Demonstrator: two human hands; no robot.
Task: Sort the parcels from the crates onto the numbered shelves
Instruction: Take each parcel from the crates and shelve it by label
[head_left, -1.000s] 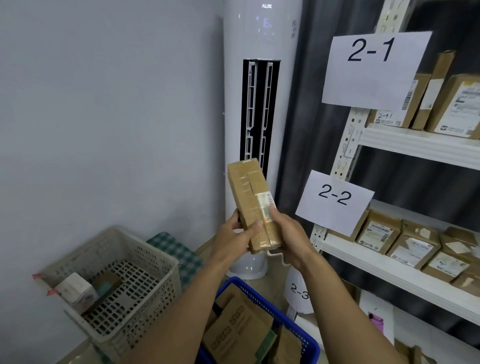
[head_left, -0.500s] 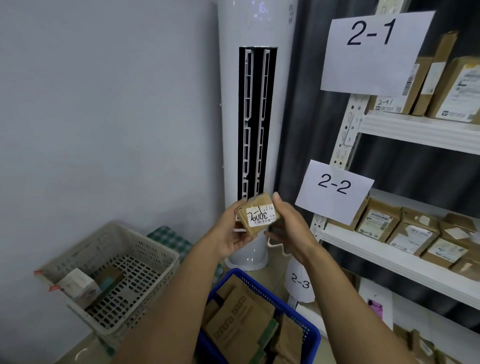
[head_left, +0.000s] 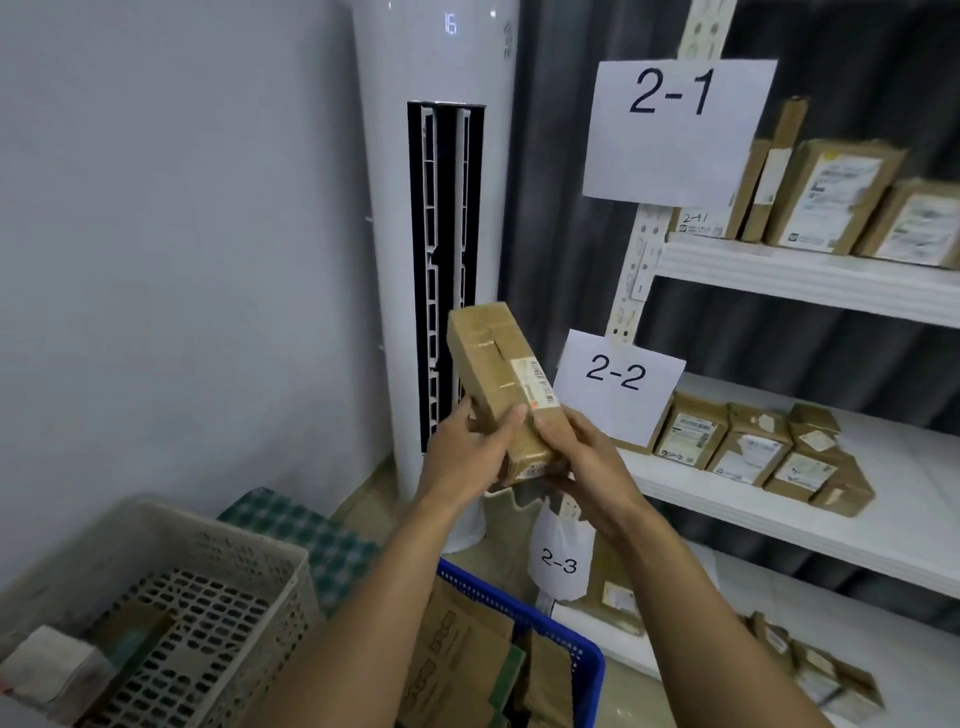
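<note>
The white tower air conditioner stood tallest, and all else lay around it. To its right rose the white shelves, with brown boxes on the boards and paper signs marked 2-1, 2-2 and 2-3 down the upright. Below it and to the left sat the beige crate; straight below it the blue crate held flat brown packets. In front of its dark vent, just left of the 2-2 sign, the brown parcel was held in the air. Its long axis ran nearly upright, the top end leaning left toward the vent and the barcode label facing right. The left hand and the right hand gripped its lower end from either side, fingers curled round the box and both thumbs pressed on its front face, close together.
</note>
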